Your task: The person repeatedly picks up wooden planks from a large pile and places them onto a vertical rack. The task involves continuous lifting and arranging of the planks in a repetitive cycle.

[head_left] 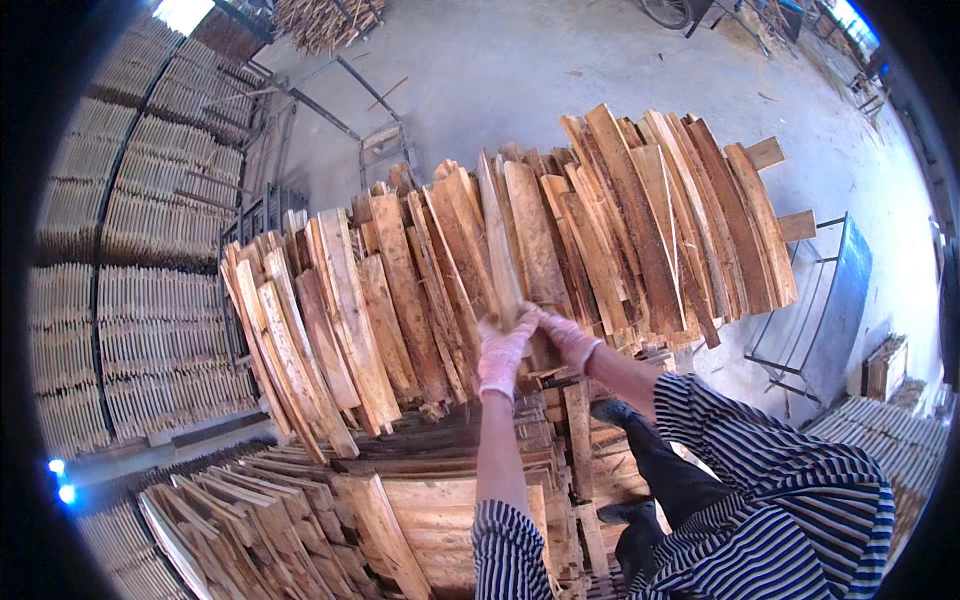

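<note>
A long row of rough wooden planks (410,290), many with bark edges, lies stacked side by side in front of me. Both hands wear pinkish-white gloves and meet at the near end of one narrow plank (500,240) in the middle of the row. My left hand (504,356) is closed on that end. Right beside it, my right hand (568,336) is closed too, its fingertips at the same plank end. The fingers are slightly blurred, and the plank's lower tip is hidden by them. The plank's far end points away from me, above its neighbours.
Below my arms lies another pile of planks (270,520), close to my boots (640,430). Tall stacks of thin boards (160,340) line the left side. A blue-topped metal-framed table (840,290) stands at the right, and a metal frame (380,140) stands behind the row.
</note>
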A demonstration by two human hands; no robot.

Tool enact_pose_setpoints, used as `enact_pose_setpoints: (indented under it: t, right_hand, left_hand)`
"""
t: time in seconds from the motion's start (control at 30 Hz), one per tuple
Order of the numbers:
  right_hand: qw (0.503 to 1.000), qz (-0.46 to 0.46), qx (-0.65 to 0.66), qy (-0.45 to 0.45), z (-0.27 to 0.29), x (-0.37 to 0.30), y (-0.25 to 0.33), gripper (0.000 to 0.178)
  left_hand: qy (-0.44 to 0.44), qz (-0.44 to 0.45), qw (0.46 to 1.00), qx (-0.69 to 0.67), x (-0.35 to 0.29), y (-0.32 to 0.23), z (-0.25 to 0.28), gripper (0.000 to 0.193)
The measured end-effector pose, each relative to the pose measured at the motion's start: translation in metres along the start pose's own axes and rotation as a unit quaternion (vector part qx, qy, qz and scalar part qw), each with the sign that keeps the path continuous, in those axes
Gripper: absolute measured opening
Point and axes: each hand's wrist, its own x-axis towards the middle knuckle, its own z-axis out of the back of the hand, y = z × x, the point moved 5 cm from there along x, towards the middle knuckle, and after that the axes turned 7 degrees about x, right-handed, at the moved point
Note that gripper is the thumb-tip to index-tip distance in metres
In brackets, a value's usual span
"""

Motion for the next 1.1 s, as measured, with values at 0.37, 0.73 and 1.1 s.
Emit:
enact_pose_setpoints:
  t: [0.37, 0.73, 1.1]
  right_hand:
    - [0.988, -0.125, 0.003, 0.089, 0.101, -0.152, -0.039, 0.073]
    - [0.955, 0.016, -0.285, 0.076, 0.150, -0.184, -0.058, 0.065]
    - [0.612, 0.075, -0.697, 0.366, -0.104, -0.396, -0.234, 0.119]
  left_hand:
    - [0.100, 0.073, 0.992, 0.002, -0.228, 0.075, -0.033, 0.118]
    - [-0.097, -0.041, 0.988, -0.109, -0.380, 0.125, -0.061, 0.116]
    - [-0.196, -0.076, 0.642, -0.737, -0.439, 0.269, 0.069, 0.058]
